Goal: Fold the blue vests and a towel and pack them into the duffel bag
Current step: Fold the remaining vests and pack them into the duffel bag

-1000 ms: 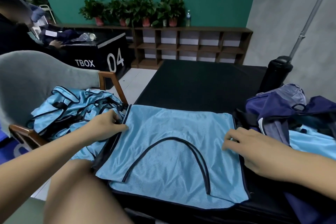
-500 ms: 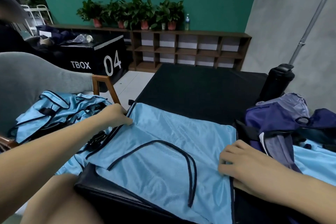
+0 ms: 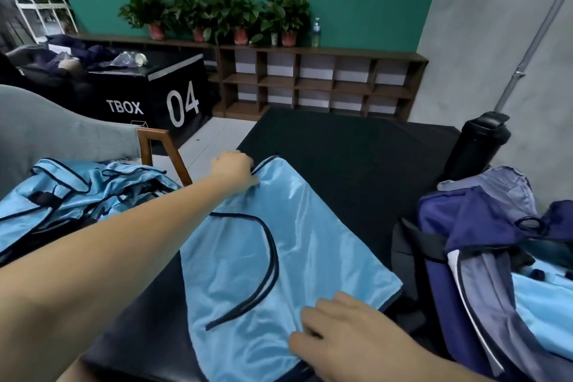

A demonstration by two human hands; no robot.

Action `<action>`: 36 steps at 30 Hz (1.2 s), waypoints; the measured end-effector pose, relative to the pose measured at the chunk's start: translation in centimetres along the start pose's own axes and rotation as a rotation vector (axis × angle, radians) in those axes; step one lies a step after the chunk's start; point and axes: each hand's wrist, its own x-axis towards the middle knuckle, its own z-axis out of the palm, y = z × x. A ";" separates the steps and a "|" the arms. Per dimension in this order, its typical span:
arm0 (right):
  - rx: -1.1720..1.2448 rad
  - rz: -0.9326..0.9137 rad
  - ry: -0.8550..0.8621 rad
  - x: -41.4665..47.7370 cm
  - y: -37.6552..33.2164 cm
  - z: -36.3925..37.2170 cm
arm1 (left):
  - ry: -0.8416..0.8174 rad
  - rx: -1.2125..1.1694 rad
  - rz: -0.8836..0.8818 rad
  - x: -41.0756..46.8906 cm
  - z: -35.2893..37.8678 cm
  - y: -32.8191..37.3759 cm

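Item in hand: light blue glossy vest with navy piping [image 3: 316, 257], spread flat and skewed on the black padded tabletop [image 3: 356, 158], in front of the person.
Left hand [image 3: 232, 169]: at the vest's 11 o'clock corner, fingers curled and gripping the piped edge.
Right hand [image 3: 347, 338]: at the vest's 5 o'clock edge, fingers bent and lying on the fabric. Whether they pinch it or only press it down, I cannot tell.
Step, as judged: squaring one vest before its first fold. Nothing is doubled over yet.
Next move, as judged: carry the far corner over towards the near edge with the fabric taut. Slippery cloth will need pinning by the right hand.
Destination: purple and navy fabric duffel bag [image 3: 483, 226] at 3 o'clock, mouth open, close beside the vest's right edge. Pale blue folded cloth [image 3: 545, 304] already lies inside.
Stock remaining: loose heap of matching blue vests [image 3: 77, 192] at 9 o'clock on the grey upholstered chair with wooden arm [image 3: 62, 133].
Towel: none I can pick out.
Edges: the vest's near left side runs close to the tabletop's left edge, and its near end lies close to the front edge.
Open room: bare tabletop at 12 o'clock. A black cylindrical flask [image 3: 477, 149] stands at 2 o'clock, well apart from the vest.
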 end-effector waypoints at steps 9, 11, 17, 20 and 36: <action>0.084 -0.005 -0.088 -0.4 3.6 -2.0 | 0.057 0.088 0.166 4.3 2.1 6.8; 0.091 0.060 -0.167 -1.3 5.6 -2.5 | 0.068 0.083 0.174 4.9 2.3 7.5; -0.034 0.152 -0.318 -3.7 7.4 -1.8 | 0.097 -0.154 0.169 5.0 2.3 7.7; -0.062 0.121 -0.307 -4.3 7.5 -1.3 | 0.111 -0.247 0.177 2.5 1.1 6.1; 0.057 0.230 -0.393 -2.7 8.4 -2.2 | -0.403 -0.222 0.643 -23.0 -2.6 8.7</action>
